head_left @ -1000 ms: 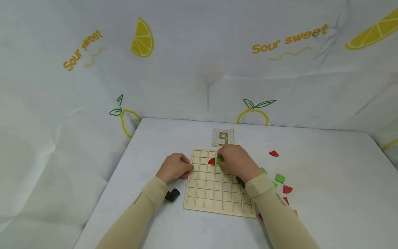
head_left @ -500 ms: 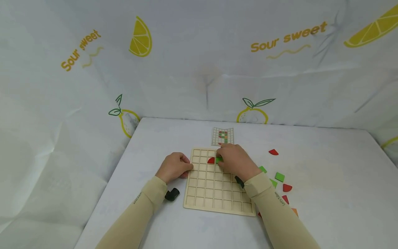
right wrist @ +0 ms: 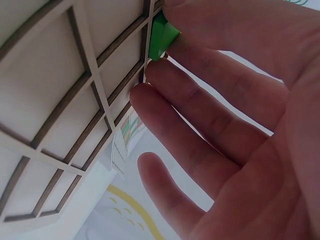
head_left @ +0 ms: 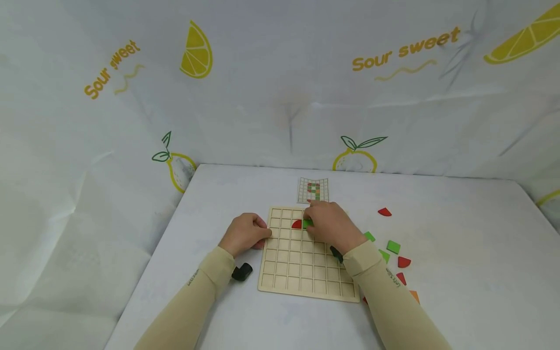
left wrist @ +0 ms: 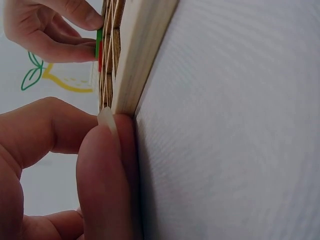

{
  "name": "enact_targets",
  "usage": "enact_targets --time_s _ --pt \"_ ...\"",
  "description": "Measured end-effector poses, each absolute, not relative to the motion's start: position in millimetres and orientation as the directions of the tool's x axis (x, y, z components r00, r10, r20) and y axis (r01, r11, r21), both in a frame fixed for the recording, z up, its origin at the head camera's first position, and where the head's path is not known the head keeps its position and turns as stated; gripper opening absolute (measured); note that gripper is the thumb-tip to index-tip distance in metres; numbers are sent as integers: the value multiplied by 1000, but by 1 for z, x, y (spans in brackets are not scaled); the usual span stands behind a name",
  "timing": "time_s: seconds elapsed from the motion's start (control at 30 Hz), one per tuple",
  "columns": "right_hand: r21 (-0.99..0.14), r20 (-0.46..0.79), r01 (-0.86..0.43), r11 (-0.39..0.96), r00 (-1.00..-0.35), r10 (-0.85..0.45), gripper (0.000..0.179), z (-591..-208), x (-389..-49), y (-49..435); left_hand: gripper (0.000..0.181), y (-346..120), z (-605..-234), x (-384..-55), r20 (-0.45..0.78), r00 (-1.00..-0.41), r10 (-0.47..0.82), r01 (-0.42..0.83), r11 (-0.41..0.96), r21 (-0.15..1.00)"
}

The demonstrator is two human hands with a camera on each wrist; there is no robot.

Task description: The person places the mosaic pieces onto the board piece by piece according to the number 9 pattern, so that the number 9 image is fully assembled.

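Note:
My left hand [head_left: 246,234] holds the left edge of a square wooden grid board [head_left: 282,257], thumb and forefinger at the rim; the left wrist view shows the thumb [left wrist: 102,170] pressed at the edge. Over the board's upper part, my right hand [head_left: 330,223] pinches a green square tile [head_left: 307,223] between thumb and fingers. In the right wrist view the green tile [right wrist: 162,37] stands against the grid ridges, partly covered by the thumb. Immediately left of it, a red quarter-circle tile [head_left: 297,224] lies in a grid cell.
Behind the board lies a small printed card [head_left: 303,192] with a coloured grid pattern. Right of the board are loose tiles: a red quarter-circle [head_left: 385,212], a green square [head_left: 393,247], another red piece [head_left: 404,262] and an orange one [head_left: 414,296], some partly behind the right sleeve.
Both hands keep their places, and the green tile stays at the same spot beside the red one. The head view has shifted very slightly.

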State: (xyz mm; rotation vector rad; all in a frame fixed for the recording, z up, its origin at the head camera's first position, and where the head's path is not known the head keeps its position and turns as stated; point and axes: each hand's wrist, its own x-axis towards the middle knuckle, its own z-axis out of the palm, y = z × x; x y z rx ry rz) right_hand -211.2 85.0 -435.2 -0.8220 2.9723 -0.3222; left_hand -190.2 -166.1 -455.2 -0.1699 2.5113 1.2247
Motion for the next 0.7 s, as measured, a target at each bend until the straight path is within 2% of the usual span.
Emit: enact_targets --time_s 0.7 --pt "-223 15 -500 837 -860 -510 12 -433 -211 85 16 -166 -453 -190 -356 -934 44 -255 616 746"
